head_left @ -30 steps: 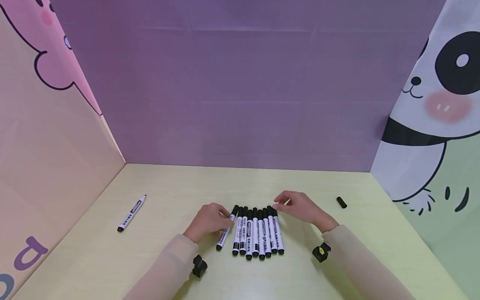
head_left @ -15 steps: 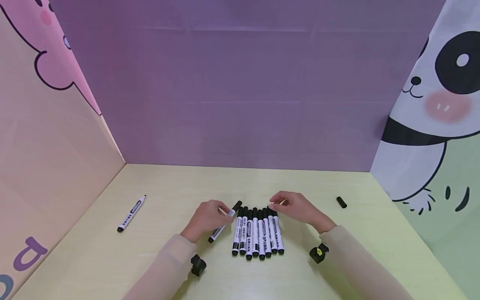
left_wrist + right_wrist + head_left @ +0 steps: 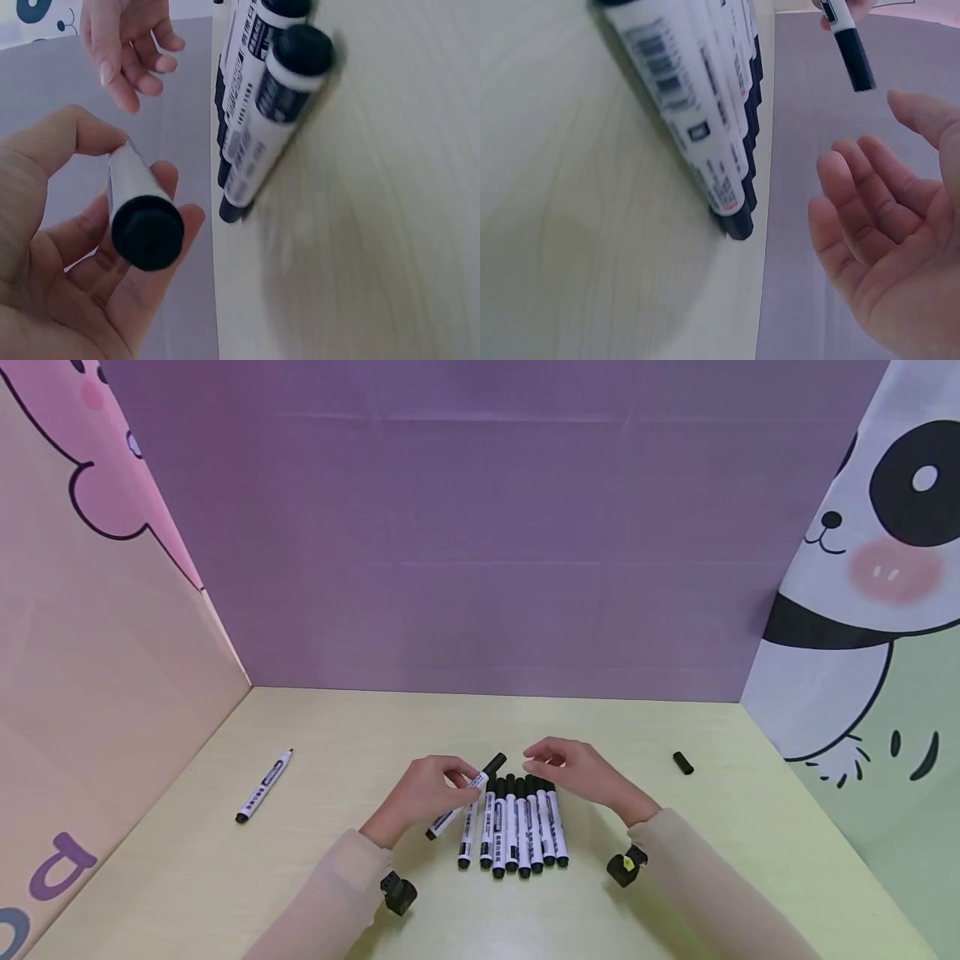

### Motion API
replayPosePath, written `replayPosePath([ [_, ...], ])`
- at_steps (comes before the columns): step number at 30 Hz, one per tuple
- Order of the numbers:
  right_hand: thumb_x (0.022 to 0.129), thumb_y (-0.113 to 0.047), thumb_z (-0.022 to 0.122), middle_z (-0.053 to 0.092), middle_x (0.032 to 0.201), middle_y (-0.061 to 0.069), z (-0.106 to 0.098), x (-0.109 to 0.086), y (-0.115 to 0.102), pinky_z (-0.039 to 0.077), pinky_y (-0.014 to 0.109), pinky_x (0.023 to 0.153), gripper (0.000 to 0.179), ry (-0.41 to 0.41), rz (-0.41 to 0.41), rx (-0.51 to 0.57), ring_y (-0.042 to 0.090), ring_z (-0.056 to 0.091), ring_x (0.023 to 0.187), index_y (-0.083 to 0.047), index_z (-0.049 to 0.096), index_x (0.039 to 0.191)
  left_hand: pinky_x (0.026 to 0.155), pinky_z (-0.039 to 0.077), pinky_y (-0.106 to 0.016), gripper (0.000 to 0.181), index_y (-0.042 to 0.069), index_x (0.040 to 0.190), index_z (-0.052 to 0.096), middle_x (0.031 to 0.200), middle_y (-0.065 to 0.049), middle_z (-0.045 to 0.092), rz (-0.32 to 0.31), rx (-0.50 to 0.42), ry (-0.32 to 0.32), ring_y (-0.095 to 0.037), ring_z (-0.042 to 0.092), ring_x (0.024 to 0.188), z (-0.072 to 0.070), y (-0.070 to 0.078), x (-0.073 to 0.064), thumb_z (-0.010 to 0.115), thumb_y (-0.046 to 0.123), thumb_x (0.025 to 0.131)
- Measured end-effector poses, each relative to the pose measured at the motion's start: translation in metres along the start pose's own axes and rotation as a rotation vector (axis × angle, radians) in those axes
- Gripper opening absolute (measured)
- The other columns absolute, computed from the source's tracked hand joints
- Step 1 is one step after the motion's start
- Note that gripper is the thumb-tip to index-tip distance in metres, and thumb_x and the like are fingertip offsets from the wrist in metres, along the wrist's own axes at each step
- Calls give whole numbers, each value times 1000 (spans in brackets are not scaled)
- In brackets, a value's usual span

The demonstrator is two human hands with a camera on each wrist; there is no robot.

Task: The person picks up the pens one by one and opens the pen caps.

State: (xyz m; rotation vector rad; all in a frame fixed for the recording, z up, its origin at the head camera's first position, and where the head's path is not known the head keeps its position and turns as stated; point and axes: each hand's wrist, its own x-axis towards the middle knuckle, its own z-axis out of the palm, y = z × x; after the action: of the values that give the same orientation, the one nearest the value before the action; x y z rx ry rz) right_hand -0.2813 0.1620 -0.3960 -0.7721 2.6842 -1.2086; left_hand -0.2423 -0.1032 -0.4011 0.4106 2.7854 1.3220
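Observation:
Between thumb and fingers my left hand [image 3: 423, 793] pinches a white marker [image 3: 139, 184] with a black cap, lifted above the table and tilted, its cap pointing up and to the right in the head view. My right hand [image 3: 577, 772] holds nothing; its fingers are loosely bent, as the right wrist view shows, just right of the held marker's cap [image 3: 855, 64]. Below both hands lies a row of several capped white markers [image 3: 512, 827], side by side with caps away from me. The leftmost one [image 3: 467, 839] is partly hidden under the held marker.
An uncapped marker [image 3: 262, 787] lies at the left of the table [image 3: 360, 718]. One loose black cap [image 3: 683, 763] lies on the right. A purple wall [image 3: 480, 543] closes the back, with printed panels on both sides.
My left hand has lifted its marker from the table at the row's left end and tilted it rightwards. My right hand has moved a little left. The row's leftmost marker has shifted slightly left.

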Motion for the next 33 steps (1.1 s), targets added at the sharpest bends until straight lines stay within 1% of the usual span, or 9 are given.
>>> replayPosePath([
  [3,99,-34,65,68,108,-1,2,2,-3,51,37,84,38,-5,-6,26,17,62,97,-7,68,125,56,43,-29,17,15,101,76,83,3,62,15,-12,-15,-15,53,66,0,4,-1,77,20,85],
  [7,99,-36,64,69,111,2,4,4,-6,53,37,86,39,-24,1,104,19,65,98,-9,66,127,55,45,-28,17,14,102,76,84,2,62,40,-44,-31,-15,55,67,1,8,-2,76,19,86],
  [11,101,-33,62,70,113,11,5,4,-10,55,37,86,40,-44,0,217,29,67,99,-7,64,130,56,48,-29,17,13,103,75,85,1,62,64,-76,-42,-15,58,68,2,11,-2,76,18,86],
  [14,102,-31,61,69,114,15,6,3,-13,55,37,86,39,-54,-5,270,35,66,101,-5,63,130,59,49,-30,18,12,103,75,85,1,62,83,-87,-46,-17,60,70,2,13,-2,76,18,86],
  [19,101,-31,62,67,113,20,9,2,-15,54,43,88,37,-57,-4,304,40,64,100,-6,64,128,67,51,-31,19,11,104,74,85,2,62,110,-81,-43,-18,60,75,2,13,-3,75,18,86],
  [22,101,-32,62,67,111,20,10,2,-14,52,50,89,36,-54,-6,317,41,63,99,-6,64,127,67,52,-31,19,11,105,74,85,2,62,119,-79,-38,-16,59,75,4,11,-2,75,17,87],
  [27,101,-29,63,67,107,21,11,4,-13,51,54,90,35,-48,-34,326,44,62,99,-3,65,125,65,51,-31,18,12,106,72,86,2,62,126,-96,-30,-16,58,74,6,10,-2,73,17,89],
  [31,101,-27,63,68,106,22,12,4,-14,52,53,90,34,-33,-35,330,45,63,99,-2,65,124,60,51,-31,17,13,106,71,88,1,64,101,-129,-34,-19,64,72,8,11,-1,71,24,93],
  [33,101,-25,63,68,106,23,12,4,-15,52,52,90,34,-33,-33,336,45,63,99,0,65,123,59,51,-31,20,14,106,71,89,-2,66,86,-144,-40,-22,67,70,9,12,-1,69,30,95],
])
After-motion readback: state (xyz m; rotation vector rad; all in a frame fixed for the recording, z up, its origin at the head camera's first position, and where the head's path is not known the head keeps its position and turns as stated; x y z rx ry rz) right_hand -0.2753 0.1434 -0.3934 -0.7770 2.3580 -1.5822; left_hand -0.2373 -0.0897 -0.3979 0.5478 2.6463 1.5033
